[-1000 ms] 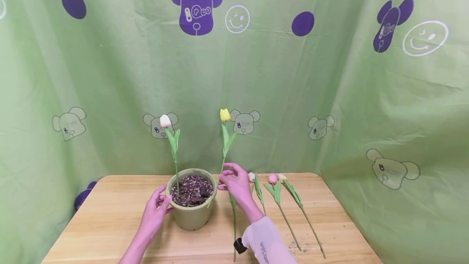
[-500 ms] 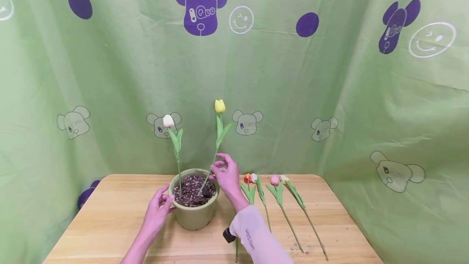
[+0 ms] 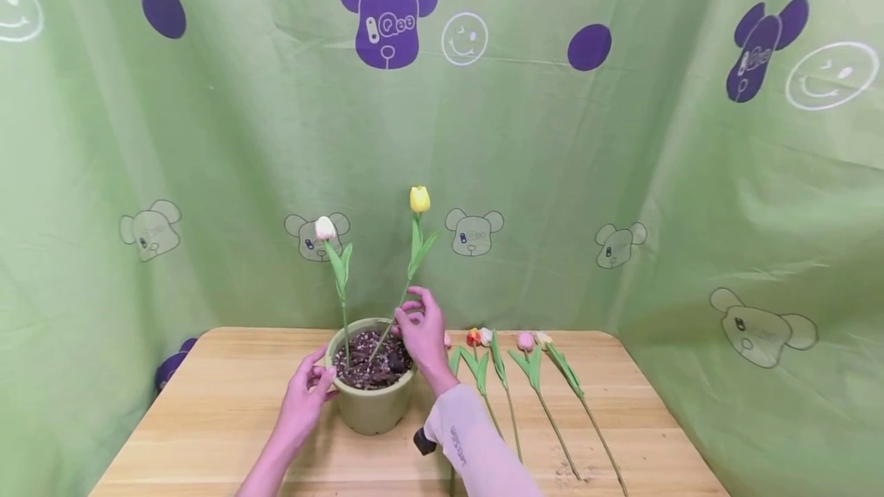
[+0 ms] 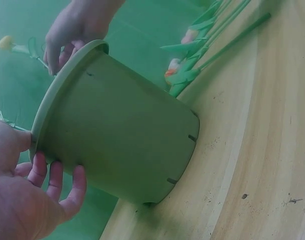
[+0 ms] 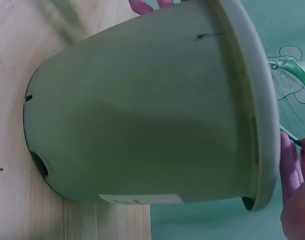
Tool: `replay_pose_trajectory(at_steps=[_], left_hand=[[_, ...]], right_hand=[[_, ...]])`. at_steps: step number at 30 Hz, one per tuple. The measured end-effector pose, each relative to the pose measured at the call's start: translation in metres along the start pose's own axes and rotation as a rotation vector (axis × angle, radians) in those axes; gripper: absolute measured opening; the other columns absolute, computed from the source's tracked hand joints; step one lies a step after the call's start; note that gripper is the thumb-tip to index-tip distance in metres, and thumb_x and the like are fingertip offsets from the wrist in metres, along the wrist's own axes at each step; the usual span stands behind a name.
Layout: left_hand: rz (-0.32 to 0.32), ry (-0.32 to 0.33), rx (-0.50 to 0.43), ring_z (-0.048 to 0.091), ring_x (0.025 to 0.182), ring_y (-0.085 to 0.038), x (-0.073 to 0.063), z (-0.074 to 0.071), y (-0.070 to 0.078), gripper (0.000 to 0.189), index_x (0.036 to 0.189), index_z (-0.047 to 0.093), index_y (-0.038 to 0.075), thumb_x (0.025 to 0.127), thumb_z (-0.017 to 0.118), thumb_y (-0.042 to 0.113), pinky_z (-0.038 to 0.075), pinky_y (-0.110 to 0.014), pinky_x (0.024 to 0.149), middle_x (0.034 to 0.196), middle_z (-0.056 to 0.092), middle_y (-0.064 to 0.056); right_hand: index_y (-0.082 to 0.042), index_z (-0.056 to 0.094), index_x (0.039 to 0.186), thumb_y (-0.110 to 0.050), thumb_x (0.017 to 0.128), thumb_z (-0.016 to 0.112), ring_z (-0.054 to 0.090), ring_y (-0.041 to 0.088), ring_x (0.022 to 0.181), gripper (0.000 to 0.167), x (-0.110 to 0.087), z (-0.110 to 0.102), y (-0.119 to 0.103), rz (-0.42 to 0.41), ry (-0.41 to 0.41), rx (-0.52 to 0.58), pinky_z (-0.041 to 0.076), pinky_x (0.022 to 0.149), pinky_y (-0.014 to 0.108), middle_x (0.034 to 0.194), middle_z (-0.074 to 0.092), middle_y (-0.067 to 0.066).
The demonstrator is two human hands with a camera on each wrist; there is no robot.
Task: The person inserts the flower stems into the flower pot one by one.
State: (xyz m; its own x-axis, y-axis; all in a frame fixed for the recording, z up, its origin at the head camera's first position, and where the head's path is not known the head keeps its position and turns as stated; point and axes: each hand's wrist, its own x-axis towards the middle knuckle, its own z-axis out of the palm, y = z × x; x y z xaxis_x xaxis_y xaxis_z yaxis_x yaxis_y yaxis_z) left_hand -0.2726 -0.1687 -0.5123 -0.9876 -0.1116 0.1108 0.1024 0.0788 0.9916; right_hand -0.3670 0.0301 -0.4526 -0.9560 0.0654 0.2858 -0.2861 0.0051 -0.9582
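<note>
In the head view my left hand point(image 3: 302, 399) holds the near-left rim of a green flower pot point(image 3: 371, 411). The left wrist view shows that hand's thumb point(image 4: 17, 139) at the rim and the fingers against the outer wall. My right hand point(image 3: 424, 334) pinches the stem of a yellow tulip point(image 3: 420, 199) over the pot's right side. This stem leans to the right, its lower end at the dark soil point(image 3: 361, 368); how deep it sits cannot be seen. A white tulip point(image 3: 324, 228) stands in the soil on the left.
Several tulips lie on the wooden table point(image 3: 207, 420) to the right, among them a red-orange tulip point(image 3: 473, 337) and a pink tulip point(image 3: 526, 340). Soil crumbs point(image 3: 572, 474) lie near the stem ends. A green printed curtain point(image 3: 525, 136) hangs behind and at the sides.
My right hand has brought the yellow tulip from beside the pot leftward over it, and its stem end has come down to the soil. The left hand keeps its hold on the rim.
</note>
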Motion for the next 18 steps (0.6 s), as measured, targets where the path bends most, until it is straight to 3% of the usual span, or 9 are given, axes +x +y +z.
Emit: replay_pose_trajectory(at_steps=[9,18], left_hand=[[0.011,-0.013,-0.013,0.059,0.11,-0.022,0.001,0.001,0.0,0.058,0.159,0.033,0.002,0.106,0.056,0.009,0.062,-0.038,0.1,0.112,0.056,-0.016],[0.026,0.006,-0.021,0.06,0.105,-0.019,0.002,0.002,-0.003,0.057,0.158,0.035,0.001,0.106,0.056,0.008,0.063,-0.038,0.098,0.109,0.056,-0.015]], right_hand=[[-0.008,0.059,0.133,0.01,0.091,0.067,0.066,0.024,0.089,0.046,0.01,0.011,0.011,-0.112,0.044,-0.037,0.069,0.076,0.042,0.108,0.065,0.021],[-0.009,0.061,0.13,0.005,0.09,0.07,0.069,0.02,0.085,0.043,0.016,0.018,0.017,-0.21,0.056,-0.168,0.066,0.066,0.025,0.101,0.069,0.012]])
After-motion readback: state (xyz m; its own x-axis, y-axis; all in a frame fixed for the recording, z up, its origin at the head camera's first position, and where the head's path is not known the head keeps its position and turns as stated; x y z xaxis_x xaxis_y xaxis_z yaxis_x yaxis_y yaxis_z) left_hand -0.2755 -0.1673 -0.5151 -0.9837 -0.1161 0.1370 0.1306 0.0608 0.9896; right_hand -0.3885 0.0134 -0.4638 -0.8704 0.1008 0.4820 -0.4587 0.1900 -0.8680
